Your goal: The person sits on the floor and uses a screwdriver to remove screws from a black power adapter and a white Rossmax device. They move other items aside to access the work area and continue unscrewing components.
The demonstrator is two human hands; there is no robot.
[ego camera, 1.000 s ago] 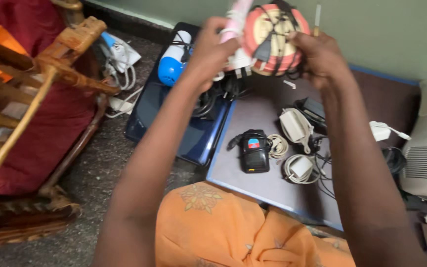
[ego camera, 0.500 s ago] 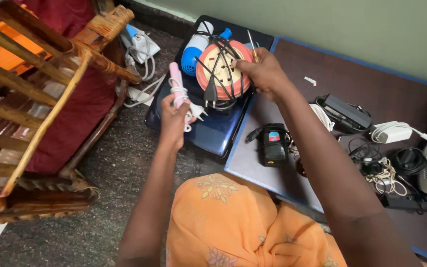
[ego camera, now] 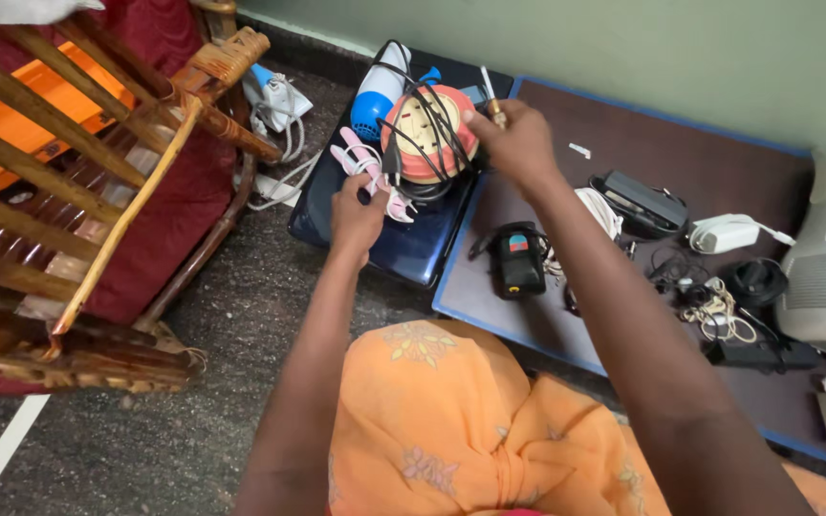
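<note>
Upper centre of frame, my right hand (ego camera: 518, 143) pinches the rim of the orange reel (ego camera: 427, 134), rigid, bulky, with loose floppy cable; best held by its rim. My left hand (ego camera: 358, 212) clamps the light pink cord (ego camera: 367, 172)

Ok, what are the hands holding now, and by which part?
Left hand grips a pink-and-white gadget by its lower end. Right hand holds the round orange cord reel by its right rim.

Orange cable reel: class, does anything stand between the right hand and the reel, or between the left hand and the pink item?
Nothing visible does. The right hand already grips the orange cable reel at its rim, black cable looped across its face. The left hand holds the pink item directly.
</note>
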